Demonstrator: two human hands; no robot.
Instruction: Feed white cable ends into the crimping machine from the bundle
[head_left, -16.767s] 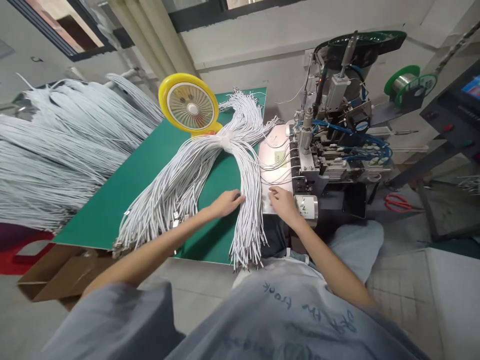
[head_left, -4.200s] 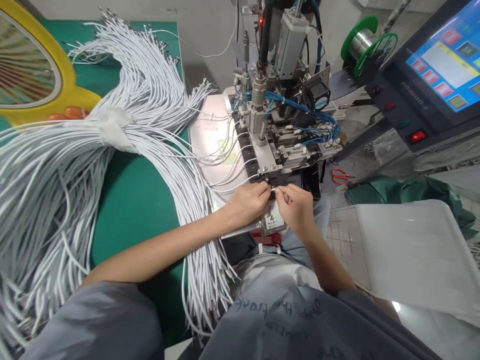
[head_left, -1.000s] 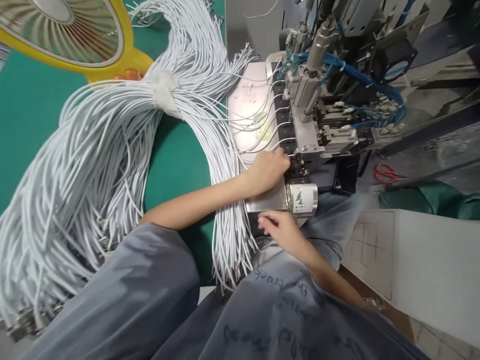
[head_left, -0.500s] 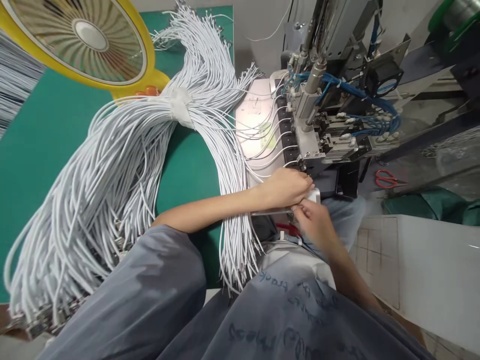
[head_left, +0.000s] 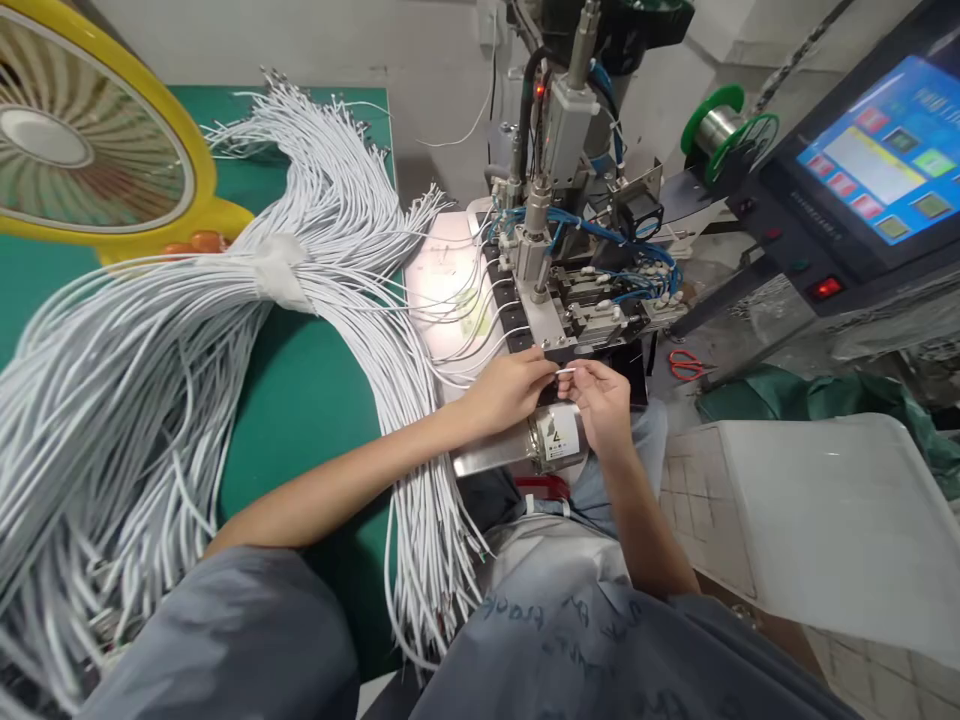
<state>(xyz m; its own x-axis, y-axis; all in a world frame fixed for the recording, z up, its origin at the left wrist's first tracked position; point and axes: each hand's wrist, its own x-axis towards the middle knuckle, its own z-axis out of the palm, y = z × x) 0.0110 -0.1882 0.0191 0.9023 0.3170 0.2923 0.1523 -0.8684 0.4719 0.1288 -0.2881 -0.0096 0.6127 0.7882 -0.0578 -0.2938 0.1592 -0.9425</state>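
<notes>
Watching the head feed: left hand [head_left: 506, 390] has a white cable [head_left: 566, 371] pinched near its end; right hand [head_left: 602, 400] has fingertips closed on the same end. That end sits between the hands, near side of the machine [head_left: 544, 312], just beyond a metal cylinder [head_left: 537, 442]. Label [head_left: 561, 432] on the cylinder: logo like a "4", small print unreadable to me. Yellow-green sticker [head_left: 474, 315] on the plate [head_left: 437, 275] left of the machine: can't read it. Screen [head_left: 874, 165] far right lit blue, text too blurred. Shirt [head_left: 525, 670] at the near edge: I get "track", rest unclear. Big cable bundle [head_left: 225, 280] on the green table [head_left: 300, 400], left. Yellow fan [head_left: 199, 160] far left. Red scissors [head_left: 686, 365] right of the machine.
</notes>
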